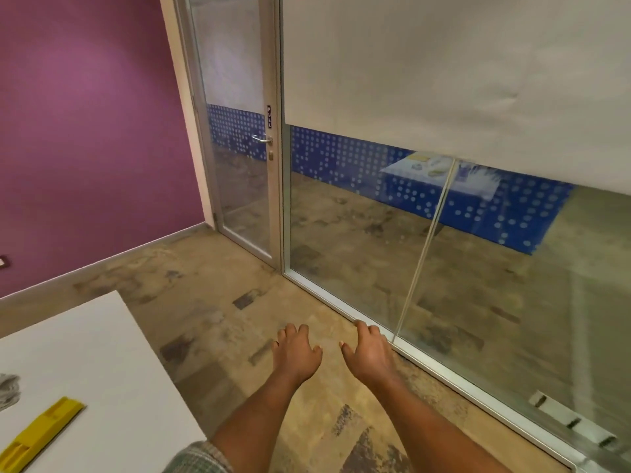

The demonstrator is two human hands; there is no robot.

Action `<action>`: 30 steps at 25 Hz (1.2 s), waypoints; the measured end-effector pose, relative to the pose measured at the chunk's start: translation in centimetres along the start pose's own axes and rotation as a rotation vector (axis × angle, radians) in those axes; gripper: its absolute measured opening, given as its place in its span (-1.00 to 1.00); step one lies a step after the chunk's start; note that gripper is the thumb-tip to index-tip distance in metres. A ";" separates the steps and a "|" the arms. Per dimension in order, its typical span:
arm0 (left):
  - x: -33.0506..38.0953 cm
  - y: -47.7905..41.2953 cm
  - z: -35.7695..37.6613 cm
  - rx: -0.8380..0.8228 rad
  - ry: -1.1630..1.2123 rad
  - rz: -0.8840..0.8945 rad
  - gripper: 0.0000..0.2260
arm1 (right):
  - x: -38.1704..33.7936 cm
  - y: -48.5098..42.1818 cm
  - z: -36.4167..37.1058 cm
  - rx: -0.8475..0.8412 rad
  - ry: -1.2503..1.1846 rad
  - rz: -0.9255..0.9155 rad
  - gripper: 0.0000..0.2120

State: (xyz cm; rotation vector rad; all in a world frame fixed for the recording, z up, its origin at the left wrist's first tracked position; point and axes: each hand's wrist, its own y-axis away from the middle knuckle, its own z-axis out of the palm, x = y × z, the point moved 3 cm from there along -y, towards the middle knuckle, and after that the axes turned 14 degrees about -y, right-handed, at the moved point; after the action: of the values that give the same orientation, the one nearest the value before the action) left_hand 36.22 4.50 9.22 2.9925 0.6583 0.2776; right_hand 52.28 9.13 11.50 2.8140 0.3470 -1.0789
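Observation:
My left hand [295, 353] and my right hand [367, 353] reach out side by side in the air over the patterned floor, palms down. Their fingers hang loosely curled and hold nothing. Just right of them a glass wall [375, 254] runs along the room, and a pale roller blind [444, 70] covers its upper part. A thin blind cord [426, 247] hangs down in front of the glass, a little beyond my right hand.
A white table [85, 370] fills the lower left, with a yellow squeegee [41, 435] and a grey cloth [8, 390] on it. A glass door with a metal handle [262, 139] stands shut ahead, beside a purple wall [85, 131].

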 end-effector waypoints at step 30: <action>-29.3 -36.8 -8.0 0.044 0.032 -0.612 -0.49 | -30.3 -40.5 26.2 -0.454 0.046 -0.485 -0.41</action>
State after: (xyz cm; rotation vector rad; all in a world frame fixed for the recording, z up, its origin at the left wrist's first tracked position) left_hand -6.54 25.73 8.61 2.6499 1.5353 0.2671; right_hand 3.39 38.33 11.56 2.3985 1.1619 -0.8580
